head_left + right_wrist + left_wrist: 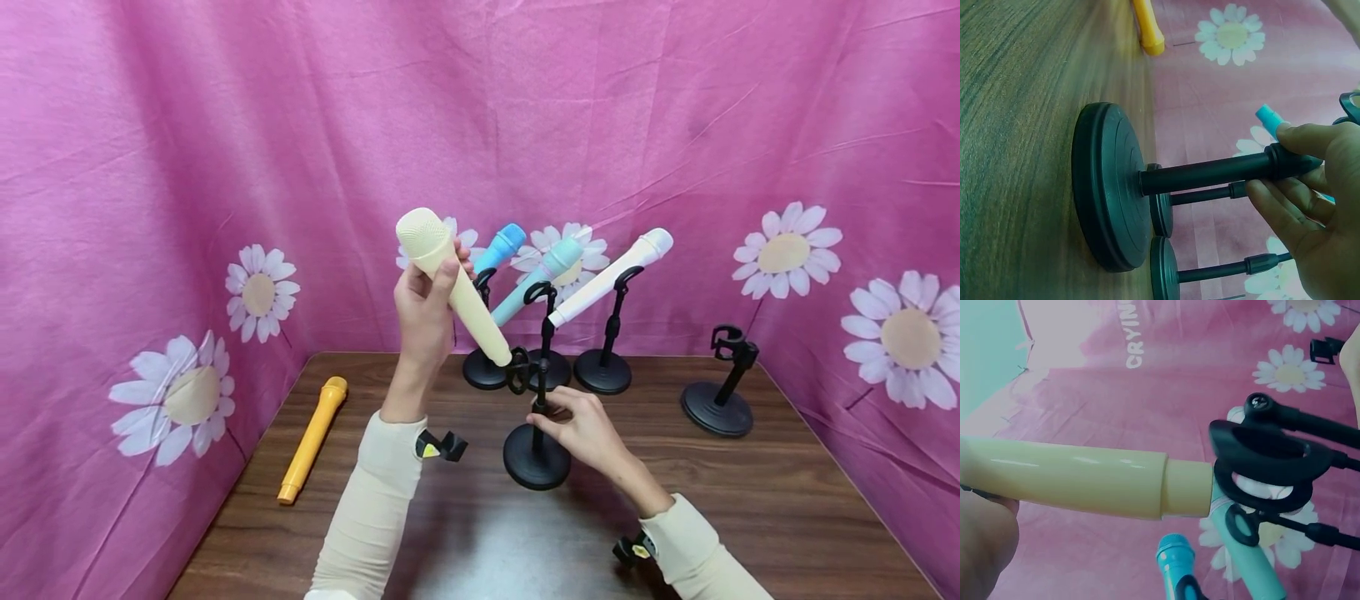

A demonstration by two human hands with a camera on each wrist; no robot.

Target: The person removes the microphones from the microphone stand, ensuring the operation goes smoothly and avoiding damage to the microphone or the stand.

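Observation:
My left hand (422, 321) grips a cream microphone (474, 312), its head up to the left and its tail slanting down to the right. That tail (1188, 489) is right by the ring clip (1266, 453) of a black desk stand (536, 457); whether they touch I cannot tell. Thumb and fingers of my right hand (588, 429) pinch this stand's upright pole, below the clip. In the right wrist view, the stand's round base (1110, 187) is upright at the wooden table, and the right hand (1310, 194) holds the collar of the pole.
Behind, a blue microphone (504, 243), a teal microphone (528, 287) and a white microphone (611, 279) sit tilted in black stands. A yellow microphone (311, 442) lies at the table's left. Another black stand (718, 408), its clip unfilled, is at right. Pink curtain (337, 167) surrounds the table.

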